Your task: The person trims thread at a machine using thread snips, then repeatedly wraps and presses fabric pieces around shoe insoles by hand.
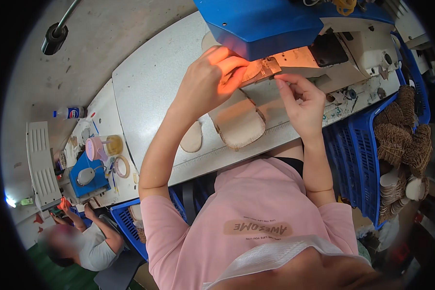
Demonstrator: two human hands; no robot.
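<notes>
My left hand [208,77] is closed, its fingers bent around the edge of a pale sole-shaped piece [251,73] under the blue machine head [261,29]. Orange light falls on the fingers and the piece. On the other side of the metal plate [271,66], my right hand [302,99] has thumb and forefinger pinched together; whatever lies between them is too small to make out. Below the hands, a larger pale piece with a brown rough edge [239,123] lies on the white table [154,92]. A smaller pale oval piece [192,137] is beside it.
Blue crates [355,159] on the right hold bundled brown pieces [391,142]. At left are a bottle [70,113], a pink cup [95,148], a tape roll [122,166] and another blue machine [88,176]. Another person [94,244] sits at lower left.
</notes>
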